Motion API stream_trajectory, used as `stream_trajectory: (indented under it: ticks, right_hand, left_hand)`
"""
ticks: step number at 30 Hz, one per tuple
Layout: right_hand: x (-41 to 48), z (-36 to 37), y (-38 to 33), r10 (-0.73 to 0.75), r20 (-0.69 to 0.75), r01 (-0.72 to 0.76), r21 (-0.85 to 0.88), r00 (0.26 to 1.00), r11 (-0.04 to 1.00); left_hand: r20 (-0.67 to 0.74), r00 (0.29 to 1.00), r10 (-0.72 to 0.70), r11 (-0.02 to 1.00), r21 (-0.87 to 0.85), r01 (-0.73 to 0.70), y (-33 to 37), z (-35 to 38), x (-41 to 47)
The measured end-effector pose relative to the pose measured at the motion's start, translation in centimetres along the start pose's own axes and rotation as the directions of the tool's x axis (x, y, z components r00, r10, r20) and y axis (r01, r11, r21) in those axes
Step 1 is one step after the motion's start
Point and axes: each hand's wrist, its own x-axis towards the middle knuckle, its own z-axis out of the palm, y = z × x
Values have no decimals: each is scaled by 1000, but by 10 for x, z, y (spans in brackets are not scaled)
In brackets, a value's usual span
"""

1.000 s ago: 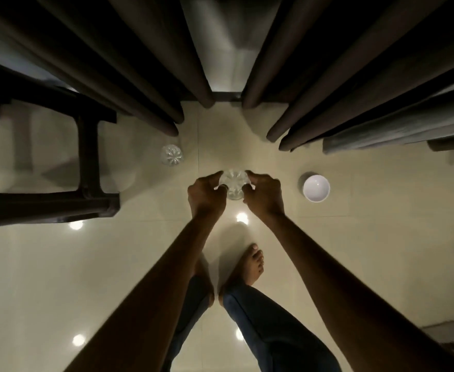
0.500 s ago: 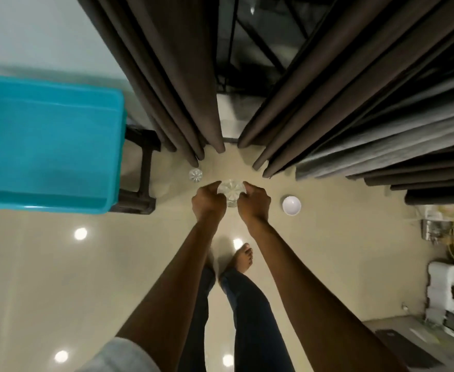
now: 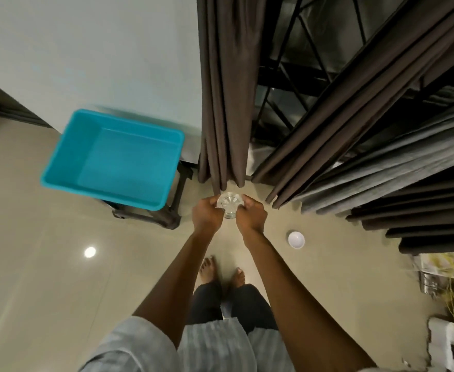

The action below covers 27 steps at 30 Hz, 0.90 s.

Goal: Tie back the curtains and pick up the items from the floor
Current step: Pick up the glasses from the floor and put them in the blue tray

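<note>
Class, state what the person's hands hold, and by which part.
A clear glass, held between the left hand and right hand, by its opposite sides.

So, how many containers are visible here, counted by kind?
Clear glass, gripped by left hand and right hand: 1
White bowl: 1
Blue tub: 1
Total: 3

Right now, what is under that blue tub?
A dark stool stands under the tub; only its legs and lower rails show. The tub covers its top and the floor beneath.
</note>
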Motion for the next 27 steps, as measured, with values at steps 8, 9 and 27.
stream_trajectory:
  ticks: [8,9,27]
  right_hand:
    - [-28,8,-4,30,71,-39,139,997,989]
    - [-31,8,-3,27,80,-39,154,996,987]
    - [-32,48,-38,-141,267,132,51,953,990]
  left_hand:
    - [-155,987,-30,999,22,34,8,-19,-34]
    - [-160,987,-24,999,28,29,8,-20,-38]
    - [-258,965,54,997,74,-36,-6,-88,-34]
